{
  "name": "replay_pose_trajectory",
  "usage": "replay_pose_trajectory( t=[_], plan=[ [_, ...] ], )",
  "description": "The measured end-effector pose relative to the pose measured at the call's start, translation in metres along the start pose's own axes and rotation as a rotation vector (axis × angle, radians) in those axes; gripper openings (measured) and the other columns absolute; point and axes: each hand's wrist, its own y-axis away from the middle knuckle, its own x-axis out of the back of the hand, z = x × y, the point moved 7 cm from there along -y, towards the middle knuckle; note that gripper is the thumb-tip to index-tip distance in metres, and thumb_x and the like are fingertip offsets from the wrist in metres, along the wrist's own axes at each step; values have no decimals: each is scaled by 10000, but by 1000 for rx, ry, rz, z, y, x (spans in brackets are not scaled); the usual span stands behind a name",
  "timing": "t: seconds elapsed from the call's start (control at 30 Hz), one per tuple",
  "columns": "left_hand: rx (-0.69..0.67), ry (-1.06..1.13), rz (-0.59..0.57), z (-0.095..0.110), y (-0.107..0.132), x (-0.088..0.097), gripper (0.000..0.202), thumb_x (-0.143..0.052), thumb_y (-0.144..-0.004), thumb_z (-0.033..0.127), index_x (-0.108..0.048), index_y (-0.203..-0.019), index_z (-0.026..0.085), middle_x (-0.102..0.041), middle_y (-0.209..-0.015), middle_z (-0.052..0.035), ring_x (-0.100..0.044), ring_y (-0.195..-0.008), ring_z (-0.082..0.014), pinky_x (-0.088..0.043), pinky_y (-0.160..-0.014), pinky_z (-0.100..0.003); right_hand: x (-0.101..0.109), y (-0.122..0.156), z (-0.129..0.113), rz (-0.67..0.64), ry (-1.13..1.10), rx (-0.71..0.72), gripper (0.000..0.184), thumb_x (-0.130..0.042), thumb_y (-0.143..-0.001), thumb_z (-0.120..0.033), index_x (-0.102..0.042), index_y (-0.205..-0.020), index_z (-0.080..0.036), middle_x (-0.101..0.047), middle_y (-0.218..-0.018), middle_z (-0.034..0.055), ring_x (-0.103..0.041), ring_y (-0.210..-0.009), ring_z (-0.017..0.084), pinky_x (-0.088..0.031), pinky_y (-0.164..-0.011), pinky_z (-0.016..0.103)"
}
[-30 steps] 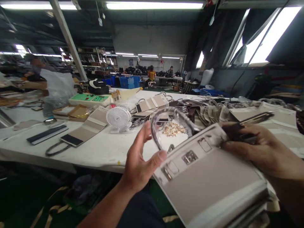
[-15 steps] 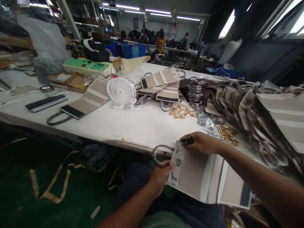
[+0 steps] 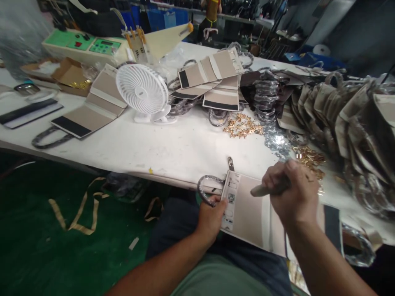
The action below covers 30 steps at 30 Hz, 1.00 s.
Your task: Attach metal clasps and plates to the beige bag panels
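Right hand (image 3: 291, 193) has moved from the top edge of the beige bag panel (image 3: 247, 209) to a spot above its middle, and the view has tipped down toward the lap. That panel lies just in front of the person, along the near edge of the worktop (image 3: 129, 158). Its long axis runs from the left hand (image 3: 211, 218) out to the right and slightly toward the body, passing under the right hand and ending in a dark band beyond it. The left hand is nearer the panel's short end, its fingers closed, gripping the panel where a dark handle loop (image 3: 210, 189) joins it. The right hand is closed in a fist around a tool (image 3: 265, 190), whose tan handle pokes out to the left; whether the hand or tool touches the panel cannot be told. A small metal clip (image 3: 231, 163) sticks out from the panel's far edge, above the left hand. Gold fittings (image 3: 310, 160) lie just beyond the right hand, with a stack of bag panels (image 3: 348, 119) further right.
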Motion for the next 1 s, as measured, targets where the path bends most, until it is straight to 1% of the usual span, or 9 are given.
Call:
replay_pose_trajectory(
  t=[0.1,0.3,0.43,0.53,0.6,0.63,0.77,0.93,1.0],
  plan=[
    [16,-18,29,2,1,-1,315,-856,-714,427,-720,-767,147,-695,-684,-44,-612,-620,-178,-476,-607,-282,-15,15,18,46,-333,-12,446,-692,-910,-445,-460,-595,-231,-365,-544,-52,-363,-445,107,-337,-464,290],
    [6,-33,31,5,2,-4,274,-833,-730,397,-716,-731,149,-649,-656,-16,-577,-628,-155,-444,-602,-258,-16,13,50,86,-462,-72,425,-674,-907,-397,-451,-586,-231,-317,-509,-65,-325,-412,97,-298,-435,281],
    [-10,-53,44,8,1,-5,274,-840,-732,391,-709,-698,153,-612,-614,-2,-540,-589,-136,-408,-572,-244,-21,18,45,53,-328,-2,467,-660,-926,-440,-417,-578,-245,-317,-500,-68,-320,-403,104,-308,-436,283],
    [-28,-51,33,14,2,-6,293,-845,-740,390,-682,-671,156,-595,-600,2,-523,-565,-128,-391,-548,-239,-48,27,32,-200,3,104,481,-688,-931,-461,-482,-557,-241,-459,-521,-23,-439,-482,135,-380,-512,303],
    [-41,-26,12,18,4,-8,305,-846,-743,402,-679,-671,157,-606,-605,-5,-538,-567,-134,-403,-548,-243,-65,30,29,-375,176,117,488,-693,-934,-471,-524,-544,-230,-526,-548,2,-475,-525,144,-391,-544,306],
    [-40,-14,10,19,5,-8,308,-849,-737,405,-680,-667,157,-611,-601,-8,-542,-564,-137,-407,-545,-244,-68,29,28,-407,199,99,500,-682,-941,-481,-526,-539,-228,-527,-544,3,-470,-521,143,-381,-539,302],
    [-37,9,26,17,5,-8,302,-871,-689,389,-683,-638,158,-619,-582,-16,-535,-537,-139,-400,-530,-252,-66,18,25,-304,134,30,560,-634,-953,-559,-476,-521,-240,-466,-506,-13,-435,-485,140,-366,-510,295],
    [-79,23,16,16,3,-8,326,-869,-706,422,-706,-661,143,-637,-609,-32,-535,-548,-137,-391,-537,-262,-88,26,22,-522,284,130,541,-627,-972,-490,-489,-526,-216,-492,-527,-8,-427,-517,126,-346,-526,282],
    [-68,33,13,16,4,-9,310,-860,-707,402,-696,-656,144,-629,-600,-28,-531,-543,-133,-384,-528,-257,-86,28,22,-558,315,168,540,-613,-986,-456,-471,-525,-215,-482,-527,-11,-414,-516,120,-339,-526,281]
  ],
)
